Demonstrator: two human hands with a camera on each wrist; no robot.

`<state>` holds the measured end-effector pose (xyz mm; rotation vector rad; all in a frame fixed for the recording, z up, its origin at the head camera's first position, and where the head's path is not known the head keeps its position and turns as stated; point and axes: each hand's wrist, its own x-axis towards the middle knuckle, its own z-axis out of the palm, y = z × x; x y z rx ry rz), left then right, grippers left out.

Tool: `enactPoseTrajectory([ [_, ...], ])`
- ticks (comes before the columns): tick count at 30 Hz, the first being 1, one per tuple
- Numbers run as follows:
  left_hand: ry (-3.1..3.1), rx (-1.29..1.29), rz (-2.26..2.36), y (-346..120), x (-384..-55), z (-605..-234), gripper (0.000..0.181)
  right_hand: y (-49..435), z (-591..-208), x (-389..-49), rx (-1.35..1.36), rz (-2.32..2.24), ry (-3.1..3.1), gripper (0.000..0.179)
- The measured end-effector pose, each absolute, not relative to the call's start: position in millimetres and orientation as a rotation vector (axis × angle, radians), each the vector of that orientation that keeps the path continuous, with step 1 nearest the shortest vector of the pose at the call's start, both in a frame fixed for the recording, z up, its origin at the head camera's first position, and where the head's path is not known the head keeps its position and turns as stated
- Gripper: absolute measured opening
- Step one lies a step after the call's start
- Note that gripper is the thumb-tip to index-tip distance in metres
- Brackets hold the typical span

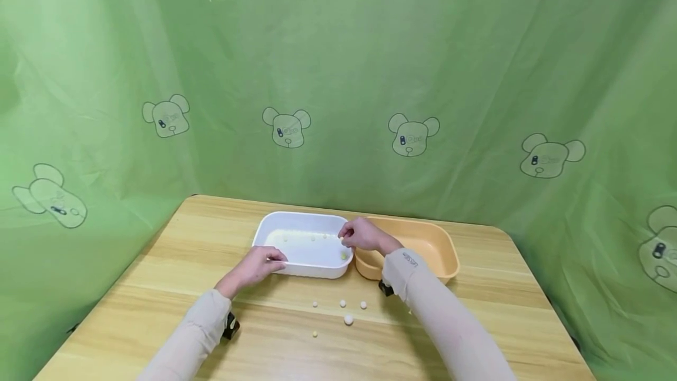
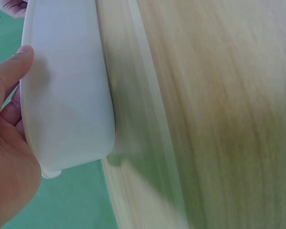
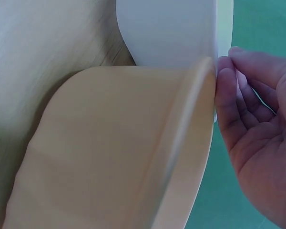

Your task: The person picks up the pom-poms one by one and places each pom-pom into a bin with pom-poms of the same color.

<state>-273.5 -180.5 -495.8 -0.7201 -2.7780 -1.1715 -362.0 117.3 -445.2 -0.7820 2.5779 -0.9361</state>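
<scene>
Gripping the near rim of the white tub [image 1: 317,272], toward its left end, with the left hand [image 1: 259,263], probably to stop it sliding; reaching over its right end with the right hand [image 1: 367,235], fingertips pressed together, seemingly pinching a small yellow ball [image 1: 341,239]. Set just left of the orange tub [image 1: 435,247], likely for short reaches. Smooth, plastic-looking and round-cornered, both on a wood-grained table [image 1: 502,310] dotted on the near side with loose balls [image 1: 348,320], mostly white; backed by a creased green curtain [image 1: 344,63]
</scene>
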Motion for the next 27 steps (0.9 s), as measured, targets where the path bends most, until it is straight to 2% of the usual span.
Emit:
enactPoseTrajectory([
  [27,-2.774,-0.716,-1.176,-181.0,-273.5,-496.3,0.005,111.8,-451.4,-375.6,-0.689,-1.032,2.577,0.014],
])
